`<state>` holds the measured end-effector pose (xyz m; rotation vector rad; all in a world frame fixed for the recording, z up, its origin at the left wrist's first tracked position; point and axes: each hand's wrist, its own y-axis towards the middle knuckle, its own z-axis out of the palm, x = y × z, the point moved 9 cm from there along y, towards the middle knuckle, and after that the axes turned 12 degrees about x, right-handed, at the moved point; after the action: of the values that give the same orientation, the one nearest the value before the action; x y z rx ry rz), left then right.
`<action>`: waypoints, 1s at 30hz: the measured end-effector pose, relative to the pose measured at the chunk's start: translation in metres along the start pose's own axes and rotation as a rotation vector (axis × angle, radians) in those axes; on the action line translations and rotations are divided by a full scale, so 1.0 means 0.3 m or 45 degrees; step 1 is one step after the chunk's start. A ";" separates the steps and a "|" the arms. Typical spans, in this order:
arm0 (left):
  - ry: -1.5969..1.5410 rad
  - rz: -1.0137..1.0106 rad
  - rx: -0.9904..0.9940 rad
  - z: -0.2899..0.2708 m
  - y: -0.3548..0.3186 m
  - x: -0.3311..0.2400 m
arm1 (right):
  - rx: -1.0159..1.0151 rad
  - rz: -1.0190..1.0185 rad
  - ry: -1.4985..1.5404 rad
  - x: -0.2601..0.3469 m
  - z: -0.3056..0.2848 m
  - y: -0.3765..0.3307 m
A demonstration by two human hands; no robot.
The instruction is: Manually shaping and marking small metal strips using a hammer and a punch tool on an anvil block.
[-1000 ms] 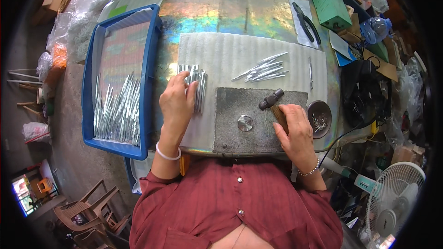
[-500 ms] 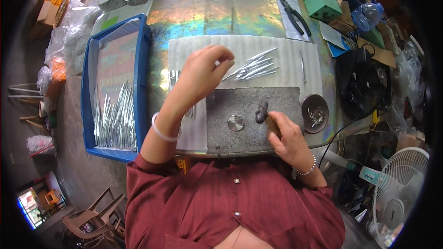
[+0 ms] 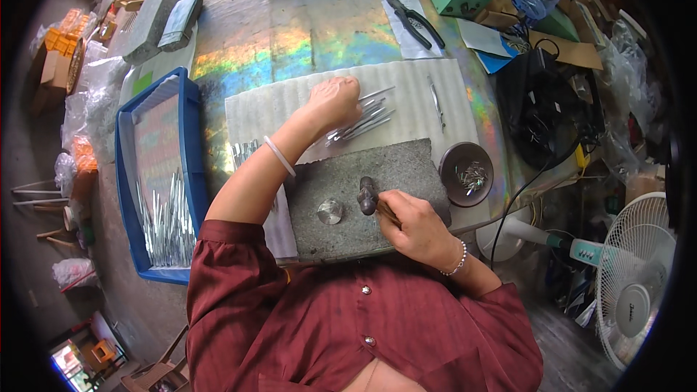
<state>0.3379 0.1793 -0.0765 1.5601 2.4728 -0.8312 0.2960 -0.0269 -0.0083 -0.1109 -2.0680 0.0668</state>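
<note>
Nearest you, your right hand has its grip closed around the handle of a small hammer, whose head rests on the grey stone slab beside a round metal disc. It looks head-heavy and stiff, so hold well down the handle. Further out, your left hand lies on the white foam sheet, fingers curled over thin metal strips; whether it has pinched one, I cannot tell. They seem light, slick and bendable: take one near its middle.
</note>
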 end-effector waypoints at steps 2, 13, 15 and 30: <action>0.008 -0.004 0.010 -0.013 -0.011 -0.003 | -0.031 -0.021 -0.004 0.005 -0.005 -0.002; -0.878 0.140 -0.607 -0.265 -0.461 0.059 | 0.015 -0.076 0.055 -0.011 -0.016 -0.015; -1.200 0.141 -0.638 -0.246 -0.583 0.061 | -0.010 -0.016 0.165 -0.026 -0.045 -0.019; -0.652 0.024 -0.642 -0.086 -0.913 -0.071 | -0.548 0.614 -0.459 -0.324 -0.359 -0.208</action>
<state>0.1172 0.0857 0.0604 1.0377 2.0694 -0.4674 0.4336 -0.0992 -0.0357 -0.9193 -2.3408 -0.0700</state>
